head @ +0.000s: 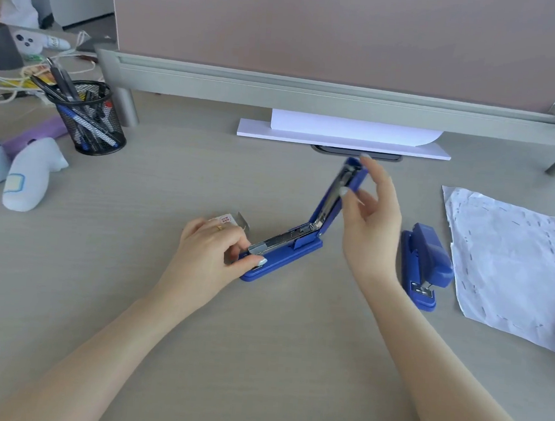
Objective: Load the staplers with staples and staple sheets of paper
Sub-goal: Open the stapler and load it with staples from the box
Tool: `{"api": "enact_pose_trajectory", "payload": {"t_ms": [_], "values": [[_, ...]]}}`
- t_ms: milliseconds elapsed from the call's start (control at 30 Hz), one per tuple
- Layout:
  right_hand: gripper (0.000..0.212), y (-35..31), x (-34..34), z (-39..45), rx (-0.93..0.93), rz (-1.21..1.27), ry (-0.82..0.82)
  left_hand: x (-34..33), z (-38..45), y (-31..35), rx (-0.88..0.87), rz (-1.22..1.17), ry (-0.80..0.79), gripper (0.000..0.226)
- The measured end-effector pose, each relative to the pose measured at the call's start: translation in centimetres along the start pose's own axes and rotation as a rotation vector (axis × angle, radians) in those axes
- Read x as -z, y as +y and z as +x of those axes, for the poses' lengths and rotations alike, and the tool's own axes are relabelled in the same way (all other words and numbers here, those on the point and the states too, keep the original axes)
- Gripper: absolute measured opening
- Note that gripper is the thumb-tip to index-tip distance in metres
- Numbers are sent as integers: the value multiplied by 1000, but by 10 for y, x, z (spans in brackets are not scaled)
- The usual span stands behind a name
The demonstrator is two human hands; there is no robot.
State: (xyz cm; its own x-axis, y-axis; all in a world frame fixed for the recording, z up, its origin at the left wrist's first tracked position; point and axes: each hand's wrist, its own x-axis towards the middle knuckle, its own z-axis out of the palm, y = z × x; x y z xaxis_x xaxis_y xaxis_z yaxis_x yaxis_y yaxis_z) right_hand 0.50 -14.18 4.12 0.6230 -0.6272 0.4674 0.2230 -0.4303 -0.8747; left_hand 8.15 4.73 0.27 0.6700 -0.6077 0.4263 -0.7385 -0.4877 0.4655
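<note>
A blue stapler (pixel 286 256) lies open in the middle of the desk, its lid swung up steeply and its metal staple channel exposed. My left hand (pixel 211 250) pinches the front end of that channel and base. My right hand (pixel 369 211) holds the raised lid near its tip with thumb and fingers. A small staple box (pixel 227 220) peeks out behind my left hand. A second blue stapler (pixel 426 267), closed, lies to the right. Beside it rests a crumpled white sheet (pixel 511 265) dotted with staples.
A stack of white paper (pixel 341 139) lies under the grey monitor riser (pixel 312 93). A mesh pen holder (pixel 89 119) stands at the back left, with plush toys (pixel 30 174) and cables beside it. Bare desk lies in front of my arms.
</note>
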Motion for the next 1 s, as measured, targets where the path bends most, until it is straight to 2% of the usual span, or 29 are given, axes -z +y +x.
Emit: {"api": "enact_pose_trajectory", "payload": {"t_ms": [67, 167, 333, 500, 600, 667, 733, 833, 900, 1000], "values": [[59, -7, -7, -9, 73, -61, -137, 0, 0, 2, -14, 13, -10, 40], [47, -8, -10, -19, 227, -283, -290, 1, 0, 0, -32, 2, -17, 38], [34, -5, -8, -30, 447, -426, -348, 1, 0, -6, -86, -25, -50, 31], [23, 12, -7, -41, 537, -535, -440, 3, 1, -4, -63, -38, -55, 27], [26, 15, -6, -44, 509, -518, -426, 5, -3, 0, -18, -139, -42, 41], [29, 13, -7, -48, 471, -499, -420, 5, -5, 0, -86, -69, -34, 57], [30, 10, -9, -51, 405, -477, -416, 4, -5, 1, -210, 40, -16, 57], [33, 5, -9, -58, 394, -503, -426, 6, -6, 4, -238, 74, -20, 52], [36, 0, -2, -57, 440, -590, -330, 6, -7, 5, -221, 101, -3, 49], [42, -7, 29, -41, 348, -611, -62, 8, -7, 10, -210, 129, 2, 48]]}}
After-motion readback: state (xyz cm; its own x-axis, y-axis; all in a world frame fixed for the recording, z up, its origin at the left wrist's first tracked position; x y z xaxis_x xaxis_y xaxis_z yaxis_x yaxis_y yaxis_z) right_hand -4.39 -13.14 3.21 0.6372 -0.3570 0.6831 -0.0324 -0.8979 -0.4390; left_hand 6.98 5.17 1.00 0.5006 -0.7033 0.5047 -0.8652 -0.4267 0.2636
